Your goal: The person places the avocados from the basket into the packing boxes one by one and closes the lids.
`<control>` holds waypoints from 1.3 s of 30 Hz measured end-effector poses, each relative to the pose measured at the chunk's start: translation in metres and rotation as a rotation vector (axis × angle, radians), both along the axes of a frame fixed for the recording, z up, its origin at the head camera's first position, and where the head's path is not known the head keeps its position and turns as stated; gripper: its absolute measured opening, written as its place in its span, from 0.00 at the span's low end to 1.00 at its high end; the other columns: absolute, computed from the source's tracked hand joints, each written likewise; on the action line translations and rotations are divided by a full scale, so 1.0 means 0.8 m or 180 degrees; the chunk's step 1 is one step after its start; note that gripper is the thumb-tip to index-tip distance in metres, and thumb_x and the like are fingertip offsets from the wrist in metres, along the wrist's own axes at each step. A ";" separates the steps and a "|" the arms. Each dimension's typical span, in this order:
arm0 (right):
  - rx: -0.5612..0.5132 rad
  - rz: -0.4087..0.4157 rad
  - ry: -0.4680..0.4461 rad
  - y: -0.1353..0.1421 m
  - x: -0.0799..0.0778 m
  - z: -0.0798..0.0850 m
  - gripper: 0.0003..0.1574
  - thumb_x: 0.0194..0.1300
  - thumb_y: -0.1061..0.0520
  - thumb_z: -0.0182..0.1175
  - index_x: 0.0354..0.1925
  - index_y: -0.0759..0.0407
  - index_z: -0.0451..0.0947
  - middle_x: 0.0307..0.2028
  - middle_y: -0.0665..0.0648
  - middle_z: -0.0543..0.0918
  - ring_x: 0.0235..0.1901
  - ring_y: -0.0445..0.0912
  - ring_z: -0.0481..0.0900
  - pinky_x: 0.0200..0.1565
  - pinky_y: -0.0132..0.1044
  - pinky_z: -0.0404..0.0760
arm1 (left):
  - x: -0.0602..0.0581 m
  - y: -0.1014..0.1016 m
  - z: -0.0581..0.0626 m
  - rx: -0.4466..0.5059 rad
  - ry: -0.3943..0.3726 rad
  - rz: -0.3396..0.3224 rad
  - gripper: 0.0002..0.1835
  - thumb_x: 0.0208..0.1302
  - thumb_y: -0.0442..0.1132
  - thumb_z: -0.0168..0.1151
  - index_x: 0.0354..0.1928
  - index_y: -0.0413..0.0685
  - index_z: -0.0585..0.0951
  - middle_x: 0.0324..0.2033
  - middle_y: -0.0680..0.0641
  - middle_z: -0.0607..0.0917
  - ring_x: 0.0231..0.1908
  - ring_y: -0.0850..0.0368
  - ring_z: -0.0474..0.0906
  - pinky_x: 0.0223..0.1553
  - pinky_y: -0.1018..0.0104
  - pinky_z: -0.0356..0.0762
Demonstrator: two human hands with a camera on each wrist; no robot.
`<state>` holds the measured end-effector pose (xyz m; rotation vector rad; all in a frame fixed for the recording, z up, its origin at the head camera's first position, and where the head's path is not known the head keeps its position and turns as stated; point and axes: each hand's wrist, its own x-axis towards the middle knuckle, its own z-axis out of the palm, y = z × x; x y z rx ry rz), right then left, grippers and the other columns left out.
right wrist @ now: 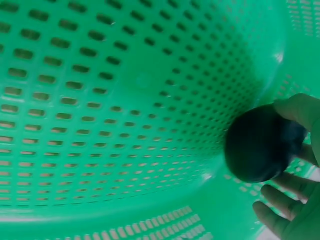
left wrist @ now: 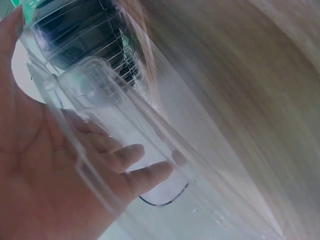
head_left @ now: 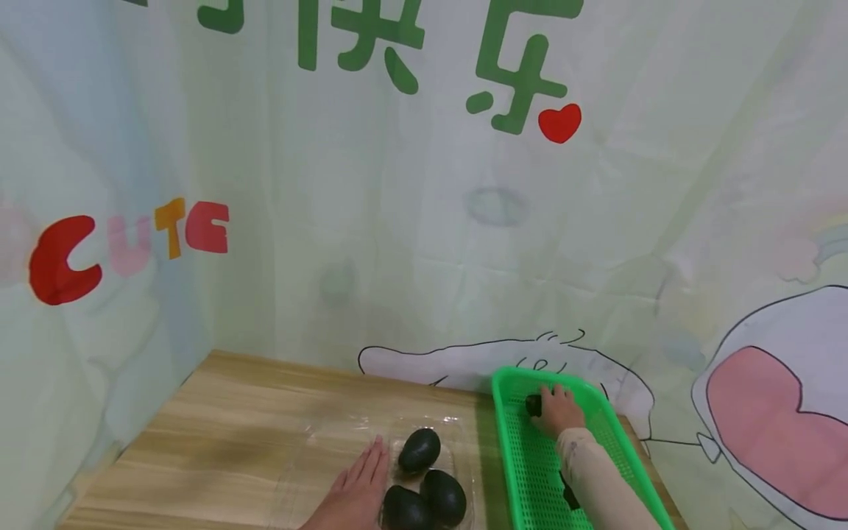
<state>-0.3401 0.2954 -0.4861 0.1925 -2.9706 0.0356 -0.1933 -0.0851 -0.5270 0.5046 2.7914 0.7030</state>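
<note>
In the head view, my left hand point(head_left: 358, 486) lies with fingers extended along the side of a clear plastic clamshell box point(head_left: 467, 471). Three dark egg-shaped objects point(head_left: 419, 450) sit in the box's right half, and its clear lid point(head_left: 291, 471) is folded out to the left. My right hand point(head_left: 559, 412) reaches into a green perforated basket point(head_left: 502, 412). Between its thumb and fingers, it holds another dark egg-shaped object point(right wrist: 260, 145) near the basket wall in the right wrist view. In the left wrist view, the lid's clear edge crosses in front of my left palm point(left wrist: 45, 180).
Another dark object point(head_left: 568, 492) lies in the basket, partly hidden by the right sleeve point(head_left: 599, 478). Both containers are on a wood-grain table point(head_left: 218, 427). Behind it hangs a pale printed curtain point(head_left: 397, 258) with letters and cartoon drawings.
</note>
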 end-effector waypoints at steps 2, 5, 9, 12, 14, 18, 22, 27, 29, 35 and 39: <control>-0.0030 0.0047 -0.0040 0.004 -0.002 -0.006 0.38 0.55 0.53 0.71 0.59 0.65 0.69 0.54 0.73 0.71 0.51 0.68 0.72 0.39 0.59 0.79 | -0.002 -0.001 -0.001 -0.0031 -0.0073 0.0012 0.75 0.29 0.80 0.64 0.74 0.39 0.49 0.75 0.37 0.45 0.72 0.37 0.45 0.62 0.29 0.53; -0.0070 0.0111 -0.0072 0.008 -0.005 -0.014 0.37 0.55 0.54 0.71 0.59 0.64 0.69 0.53 0.72 0.72 0.49 0.67 0.73 0.38 0.59 0.79 | -0.003 -0.001 0.000 -0.0051 -0.0122 0.0020 0.74 0.30 0.79 0.65 0.74 0.39 0.49 0.75 0.37 0.45 0.72 0.36 0.45 0.62 0.29 0.52; -0.0031 0.0153 0.0011 0.013 -0.007 -0.019 0.36 0.52 0.56 0.73 0.57 0.63 0.70 0.50 0.71 0.72 0.46 0.65 0.73 0.36 0.57 0.79 | -0.002 0.003 0.001 0.0014 -0.0085 0.0033 0.74 0.30 0.78 0.66 0.74 0.39 0.50 0.75 0.37 0.46 0.72 0.36 0.46 0.62 0.29 0.52; -0.0026 0.0174 0.0037 0.012 -0.005 -0.021 0.36 0.52 0.56 0.73 0.57 0.64 0.70 0.49 0.71 0.72 0.46 0.65 0.73 0.37 0.57 0.79 | 0.001 0.003 0.002 0.0048 -0.0059 0.0068 0.74 0.29 0.78 0.67 0.74 0.39 0.51 0.74 0.37 0.47 0.72 0.36 0.47 0.62 0.28 0.52; -0.0043 0.0174 0.0005 0.012 -0.003 -0.022 0.36 0.54 0.56 0.72 0.57 0.63 0.70 0.49 0.71 0.71 0.46 0.65 0.73 0.38 0.58 0.79 | 0.002 0.003 0.002 0.0051 -0.0039 0.0089 0.74 0.28 0.78 0.67 0.74 0.40 0.51 0.74 0.37 0.47 0.72 0.37 0.47 0.61 0.29 0.53; -0.0080 0.0162 -0.0085 0.010 0.001 -0.023 0.35 0.57 0.55 0.69 0.59 0.65 0.68 0.49 0.73 0.70 0.47 0.66 0.73 0.39 0.59 0.78 | 0.002 0.003 0.001 0.0027 -0.0018 0.0085 0.74 0.29 0.78 0.67 0.74 0.39 0.50 0.75 0.38 0.47 0.72 0.37 0.48 0.61 0.29 0.53; -0.0108 0.0172 -0.0096 0.007 0.006 -0.023 0.34 0.60 0.54 0.67 0.59 0.67 0.67 0.49 0.75 0.70 0.46 0.68 0.73 0.38 0.60 0.78 | 0.002 0.002 0.001 0.0015 -0.0008 0.0063 0.75 0.29 0.79 0.65 0.74 0.40 0.49 0.75 0.38 0.46 0.72 0.37 0.47 0.62 0.29 0.53; -0.0116 0.0145 -0.0151 0.007 0.009 -0.025 0.37 0.59 0.55 0.67 0.61 0.67 0.65 0.50 0.76 0.69 0.47 0.69 0.72 0.37 0.60 0.78 | 0.002 0.001 0.000 0.0039 0.0063 0.0002 0.76 0.28 0.82 0.62 0.74 0.39 0.48 0.74 0.37 0.46 0.72 0.37 0.47 0.62 0.29 0.54; -0.0128 0.0105 -0.0215 0.008 0.009 -0.026 0.38 0.59 0.55 0.67 0.62 0.67 0.64 0.51 0.76 0.69 0.48 0.69 0.72 0.37 0.60 0.78 | 0.002 0.000 0.000 0.0048 0.0100 -0.0013 0.76 0.29 0.82 0.62 0.74 0.38 0.48 0.74 0.37 0.47 0.72 0.37 0.47 0.62 0.30 0.54; -0.0155 0.0017 -0.0379 0.008 0.008 -0.026 0.40 0.58 0.53 0.68 0.62 0.66 0.64 0.54 0.75 0.69 0.52 0.70 0.70 0.41 0.62 0.77 | 0.001 0.001 0.000 0.0011 0.0035 0.0018 0.76 0.28 0.81 0.63 0.74 0.39 0.48 0.75 0.38 0.46 0.72 0.37 0.47 0.62 0.30 0.54; -0.0161 -0.0012 -0.0424 0.009 0.008 -0.028 0.40 0.57 0.51 0.68 0.61 0.68 0.64 0.52 0.75 0.70 0.51 0.69 0.72 0.43 0.62 0.77 | 0.000 0.002 0.000 -0.0001 -0.0046 0.0048 0.76 0.26 0.81 0.63 0.74 0.40 0.49 0.75 0.38 0.47 0.72 0.37 0.47 0.62 0.30 0.53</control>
